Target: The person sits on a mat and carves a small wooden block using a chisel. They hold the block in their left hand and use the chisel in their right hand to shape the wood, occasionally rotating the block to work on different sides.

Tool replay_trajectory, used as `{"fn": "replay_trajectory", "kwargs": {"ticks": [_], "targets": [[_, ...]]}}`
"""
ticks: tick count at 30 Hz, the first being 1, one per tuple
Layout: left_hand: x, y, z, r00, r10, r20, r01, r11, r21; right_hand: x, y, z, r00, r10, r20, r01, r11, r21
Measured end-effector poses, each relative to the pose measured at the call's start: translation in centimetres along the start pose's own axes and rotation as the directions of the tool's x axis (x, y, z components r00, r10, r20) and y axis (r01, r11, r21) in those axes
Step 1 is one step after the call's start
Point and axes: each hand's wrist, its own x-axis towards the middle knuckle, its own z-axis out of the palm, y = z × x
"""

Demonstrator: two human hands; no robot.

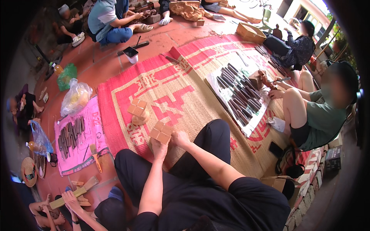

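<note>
My left hand (158, 149) is closed round the underside of a square light-brown wooden block (162, 131), whose top is split by crossing grooves. At the block's right edge is my right hand (179, 138), its fingers curled; whether it grips the block or something small is hidden. Just beyond, a similar grooved wooden block (137, 106) sits on the mat, with a pale rounded wooden piece (141, 118) beside its near side. Both hands are above the mat, between my bent knees.
The red-and-tan woven mat (208, 111) spreads ahead. Dark-handled tools (241, 92) lie on a white cloth at right, where a person in green works. More tools (71, 134) and a brush (95, 157) lie on a pink cloth at left. Other people sit around.
</note>
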Motion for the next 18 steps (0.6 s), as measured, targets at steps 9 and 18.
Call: {"fn": "replay_trajectory", "kwargs": {"ticks": [9,18], "targets": [[0.4,-0.1,0.0,0.994,0.103,-0.041,-0.103,0.995,-0.002,1.9,-1.4,-0.8,0.997,0.071,-0.029,-0.067,0.992,0.102],[0.7,-1.0,-0.2,0.992,0.120,-0.025,-0.118,0.990,0.076,0.4,0.0,-0.5,0.995,0.016,-0.100,-0.011,0.999,0.051]]}}
